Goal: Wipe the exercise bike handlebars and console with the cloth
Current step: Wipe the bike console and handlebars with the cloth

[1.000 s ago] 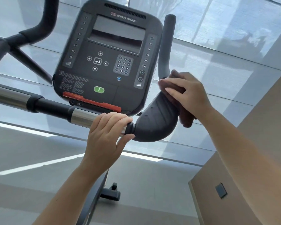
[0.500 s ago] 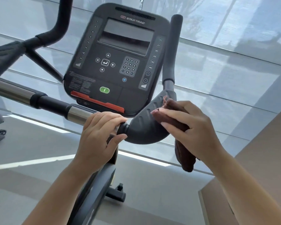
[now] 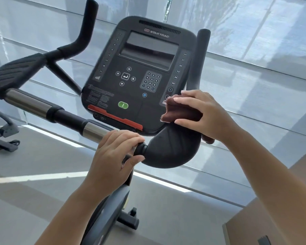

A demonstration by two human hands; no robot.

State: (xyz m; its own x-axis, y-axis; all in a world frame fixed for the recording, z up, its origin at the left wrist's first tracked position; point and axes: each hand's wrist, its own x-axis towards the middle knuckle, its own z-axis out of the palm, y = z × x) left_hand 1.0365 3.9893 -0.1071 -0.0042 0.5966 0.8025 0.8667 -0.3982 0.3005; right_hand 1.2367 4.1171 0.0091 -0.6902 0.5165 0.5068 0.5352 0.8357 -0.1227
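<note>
The bike's black console (image 3: 140,71) with a dark screen, keypad and green button stands at the centre. A steel and black handlebar (image 3: 42,110) runs below it from a left elbow pad (image 3: 16,71) to a right elbow pad (image 3: 171,149). My left hand (image 3: 115,156) grips the bar just left of the right pad. My right hand (image 3: 201,114) holds a dark brown cloth (image 3: 178,112) bunched against the console's lower right corner, above the right pad. The right upright grip (image 3: 200,61) rises behind my fingers.
The left upright grip (image 3: 87,23) rises at the upper left. The bike's frame and front foot (image 3: 129,220) drop below my left hand. Part of another machine (image 3: 2,133) sits at the left edge. Large windows with blinds lie ahead; a beige wall (image 3: 272,218) is at right.
My right hand has lifted the cloth from the right elbow pad up to the console's lower right corner. My left hand kept its grip on the bar. The camera view shifted right and down.
</note>
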